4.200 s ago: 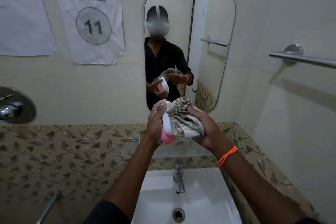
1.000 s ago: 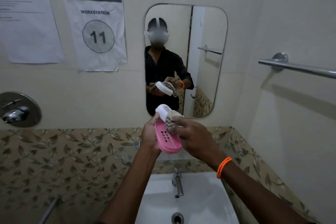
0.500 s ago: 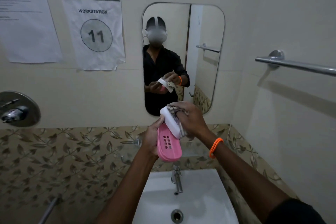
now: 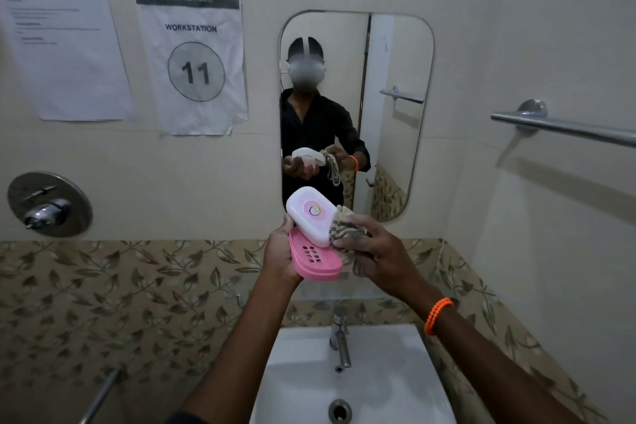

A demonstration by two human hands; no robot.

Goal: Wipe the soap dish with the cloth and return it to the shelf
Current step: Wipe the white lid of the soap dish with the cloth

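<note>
Soap dish point(image 4: 315, 260) — long axis up-left

The text on the sheet point(image 4: 58, 38) at upper left is too blurred to read. The right hand point(image 4: 378, 256) covers most of the cloth point(image 4: 346, 229). The rail point(image 4: 564, 126) runs off the right edge. The sink point(image 4: 395, 385) is cut off at the bottom.

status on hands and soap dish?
Left hand grips pink plastic soap dish, white lid open. Right hand holds patterned cloth against the lid. Above white sink; nothing blocking.
</note>
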